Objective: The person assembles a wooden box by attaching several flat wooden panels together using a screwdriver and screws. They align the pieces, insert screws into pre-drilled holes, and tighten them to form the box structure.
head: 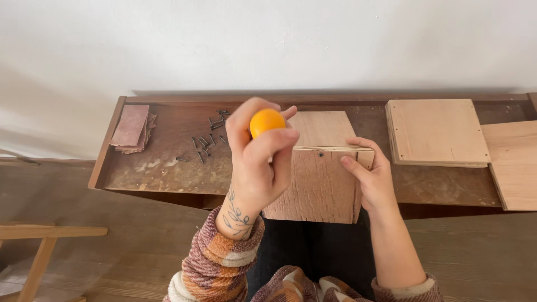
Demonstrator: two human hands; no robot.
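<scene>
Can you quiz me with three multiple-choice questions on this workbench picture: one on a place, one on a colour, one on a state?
1. Where do the loose screws lie?
A. on the bench, left of the left hand
B. on the floor
C. on the flat board

2. What colour is the tool handle in the left hand?
A. blue
B. orange
C. green

3. What is the right hand doing?
A. hanging free
B. holding a screw
C. resting against the wooden box

Answers: 1 A, they are scattered near the sandpaper. 2 B, it shows orange between the fingers. 3 C, it lies on the box's right side.
</scene>
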